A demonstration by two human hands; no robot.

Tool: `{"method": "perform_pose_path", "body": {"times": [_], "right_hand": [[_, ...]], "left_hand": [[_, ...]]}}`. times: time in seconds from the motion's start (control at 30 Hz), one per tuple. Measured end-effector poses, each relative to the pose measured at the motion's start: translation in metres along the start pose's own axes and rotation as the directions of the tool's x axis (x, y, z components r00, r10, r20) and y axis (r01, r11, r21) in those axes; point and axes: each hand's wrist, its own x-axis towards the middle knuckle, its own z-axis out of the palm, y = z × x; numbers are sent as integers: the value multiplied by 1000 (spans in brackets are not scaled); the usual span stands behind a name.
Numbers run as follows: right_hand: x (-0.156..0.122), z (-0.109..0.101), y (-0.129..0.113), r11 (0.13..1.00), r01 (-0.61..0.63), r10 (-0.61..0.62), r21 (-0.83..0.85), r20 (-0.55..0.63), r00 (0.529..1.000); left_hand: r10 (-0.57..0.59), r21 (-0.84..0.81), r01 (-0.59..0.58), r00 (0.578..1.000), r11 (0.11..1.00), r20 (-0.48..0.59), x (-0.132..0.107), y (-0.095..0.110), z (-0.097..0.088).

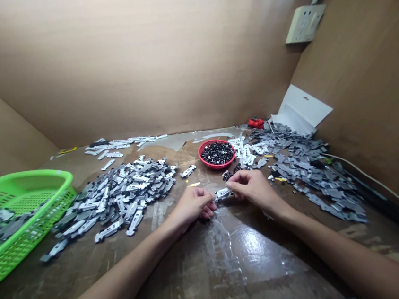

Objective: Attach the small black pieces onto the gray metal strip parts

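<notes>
Between my two hands, low over the table, is a small white and grey toy car chassis (222, 193). My left hand (198, 203) is closed, with thumb and fingertips on the chassis's left end. At its right end my right hand (251, 187) is closed in a pinch, its curled fingers against the piece. Whatever sits between the right thumb and forefinger is too small to make out. Just beyond the hands stands a red basket (200, 161) full of small black wheel parts, and a few dark parts (228, 175) lie beside it. A single chassis (188, 171) rests to the left.
A large heap of chassis with wheels (128, 190) spreads on the left, beside a green basket (54, 176) with several pieces inside. Loose grey and white chassis plates (316, 170) cover the right side. A white card (305, 105), cable (369, 177) and socket (304, 24) are at the right.
</notes>
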Motion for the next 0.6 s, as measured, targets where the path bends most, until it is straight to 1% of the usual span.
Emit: {"method": "perform_pose_path", "body": {"times": [0.27,0.37,0.43,0.5,0.6], "right_hand": [[1,3,0,1000,-30,30,8,26,999],[0,4,0,999,-39,39,20,9,999],[-1,3,-1,1000,-16,16,-6,-30,999],[-1,2,-2,997,29,-34,-70,-66,997],[0,-2,-1,987,84,-97,-140,-90,991]], "left_hand": [[-11,2,11,1000,1000,3,1,-1,0],[-13,-9,13,1000,1000,-1,1,-1,0],[-13,-22,13,1000,1000,-4,1,-1,-1],[-13,-37,13,1000,999,-8,1,0,-1],[-11,-70,9,1000,997,-20,1,0,-1]]}}
